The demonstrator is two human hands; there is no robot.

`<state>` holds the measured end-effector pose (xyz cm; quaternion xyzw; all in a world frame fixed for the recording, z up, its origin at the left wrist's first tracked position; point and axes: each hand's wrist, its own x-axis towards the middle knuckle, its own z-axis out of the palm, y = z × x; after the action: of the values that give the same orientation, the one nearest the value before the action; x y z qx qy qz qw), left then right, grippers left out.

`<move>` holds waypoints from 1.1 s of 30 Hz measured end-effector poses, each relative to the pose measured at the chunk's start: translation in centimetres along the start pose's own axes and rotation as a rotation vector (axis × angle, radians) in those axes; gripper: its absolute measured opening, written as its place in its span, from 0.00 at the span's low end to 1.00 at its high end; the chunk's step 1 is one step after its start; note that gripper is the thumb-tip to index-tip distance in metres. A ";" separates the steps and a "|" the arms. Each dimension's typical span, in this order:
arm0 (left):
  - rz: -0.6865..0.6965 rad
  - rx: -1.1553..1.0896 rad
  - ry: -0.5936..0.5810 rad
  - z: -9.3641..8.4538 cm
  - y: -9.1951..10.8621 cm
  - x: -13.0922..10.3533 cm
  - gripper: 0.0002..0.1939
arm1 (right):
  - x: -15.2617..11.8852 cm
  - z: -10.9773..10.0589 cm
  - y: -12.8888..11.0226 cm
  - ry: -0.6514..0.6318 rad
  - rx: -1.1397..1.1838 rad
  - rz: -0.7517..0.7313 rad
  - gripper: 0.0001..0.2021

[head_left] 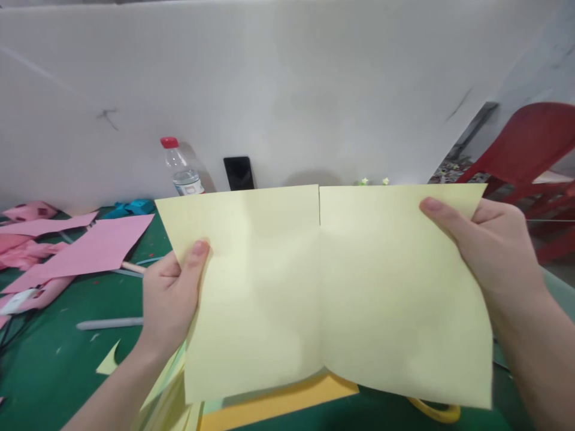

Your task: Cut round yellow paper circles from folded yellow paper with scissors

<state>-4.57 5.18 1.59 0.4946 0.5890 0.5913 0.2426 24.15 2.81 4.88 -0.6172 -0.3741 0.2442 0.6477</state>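
Note:
A pale yellow sheet of paper [260, 275] is stretched out in front of me, held above the green table. It has a fold line down its middle, with a short slit at the top of that line. My left hand [171, 293] pinches its left edge, thumb on the near face and fingers behind. At the upper right edge my right hand [489, 251] grips it the same way. Both hands' fingertips are hidden behind the paper. Below lie more pale yellow strips [171, 401] and an orange sheet [287, 404], partly covered.
Pink paper sheets [94, 245] and a grey pen [110, 324] lie left on the green tabletop [54, 359]. A water bottle [182, 170] and a black phone [239, 172] stand by the white wall. Yellow scissor-like handles [435, 412] show below; a red chair [525, 143] is at right.

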 end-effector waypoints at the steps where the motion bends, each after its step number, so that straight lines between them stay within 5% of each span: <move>1: 0.009 0.004 0.011 0.0 0.1 0.0 0.17 | -0.1 0.0 0.1 0.007 0.000 -0.004 0.11; 12: 0.038 -0.060 0.160 -0.1 -0.2 1.3 0.13 | 1.0 0.2 -0.2 0.213 0.046 -0.018 0.03; 19: -0.021 -0.043 0.099 0.0 0.2 1.2 0.14 | 1.7 0.2 -0.1 -0.120 0.041 0.140 0.03; 23: -0.113 0.022 -0.072 -0.4 0.8 1.6 0.14 | 2.1 0.0 0.7 -0.210 0.030 0.130 0.06; 27: -0.276 0.114 -0.409 -0.7 1.2 2.0 0.22 | 2.3 0.4 1.9 -0.183 -0.024 0.097 0.05; 30: -0.362 0.165 -0.631 -0.4 1.0 2.1 0.19 | 2.3 0.9 2.5 -0.195 -0.129 0.099 0.07; 33: -0.358 0.215 -0.682 0.0 0.6 2.1 0.16 | 2.4 1.2 2.9 -0.291 -0.235 0.109 0.11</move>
<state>-5.22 6.89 2.76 0.5745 0.6102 0.2764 0.4704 25.14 5.77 2.39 -0.6662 -0.4558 0.3203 0.4958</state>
